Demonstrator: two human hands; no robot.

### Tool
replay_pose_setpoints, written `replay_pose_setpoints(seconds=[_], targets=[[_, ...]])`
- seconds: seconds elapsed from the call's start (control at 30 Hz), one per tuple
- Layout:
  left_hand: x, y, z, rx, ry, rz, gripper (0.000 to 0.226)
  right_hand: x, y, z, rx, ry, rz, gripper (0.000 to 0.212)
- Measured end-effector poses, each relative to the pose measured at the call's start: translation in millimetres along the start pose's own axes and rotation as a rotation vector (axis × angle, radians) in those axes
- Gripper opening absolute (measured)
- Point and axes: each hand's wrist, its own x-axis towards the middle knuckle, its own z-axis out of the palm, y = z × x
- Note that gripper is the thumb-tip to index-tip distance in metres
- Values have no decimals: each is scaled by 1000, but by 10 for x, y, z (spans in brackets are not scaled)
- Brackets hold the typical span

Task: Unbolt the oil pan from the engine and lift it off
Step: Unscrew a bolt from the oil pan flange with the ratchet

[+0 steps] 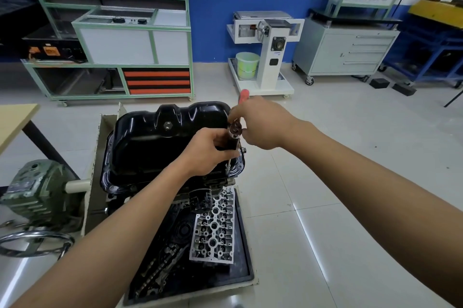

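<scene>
At the lower left of the frame the stand's green gearbox [37, 190] sits beside the work. At centre the black oil pan [155, 147] is still seated, sump upward, on the inverted engine [140, 188], and below it a cylinder head [215, 230] lies in a black tray [246, 257]. Just right of centre, the left hand [208, 152] has its fingers [218, 137] curled round the dark shank under the head of the ratchet [235, 130], steadying the extension that runs down to the pan's right-hand flange. Further right, the right hand [260, 123] grips the ratchet's handle, whose red end [244, 95] shows above the knuckles. Just beside the tool a bolt [243, 150] stands proud of the flange, seemingly backed out but not removed. On this evidence the job is in its unbolting stage, with the right rim being worked. How many bolts are already out elsewhere cannot be told, and the lift-off has not begun.
</scene>
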Motion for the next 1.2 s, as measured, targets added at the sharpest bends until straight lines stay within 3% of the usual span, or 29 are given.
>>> replay_pose_setpoints(seconds=[0.17,0.27,0.37,0.53,0.67,0.77,0.83,0.93,1.07,1.2], targets=[[15,-18,37,25,88,17,23,-43,-32,-37,-94,92,111,12],[28,-51,71,47,123,41,19,-71,-11,-22,-67,98,160,40],[59,-84,116,84,160,49,15,-81,-43,47,57,73,198,50],[105,-120,104,98,157,38,14,-54,-66,51,189,25,218,52],[98,-88,78,33,82,37,18,-64,-38,-26,92,-36,171,49],[91,-73,56,9,81,17,23,-76,-25,-31,-56,19,149,38],[88,-63,43,-9,55,14,24,-67,-4,-39,-68,13,119,20],[73,-24,55,-8,-18,1,31,-59,3,-23,8,-80,-16,53],[86,-9,48,38,-75,-32,25,-69,-26,1,88,-40,-95,51],[55,-36,64,62,-13,-18,13,-71,-67,-19,76,-44,15,43]])
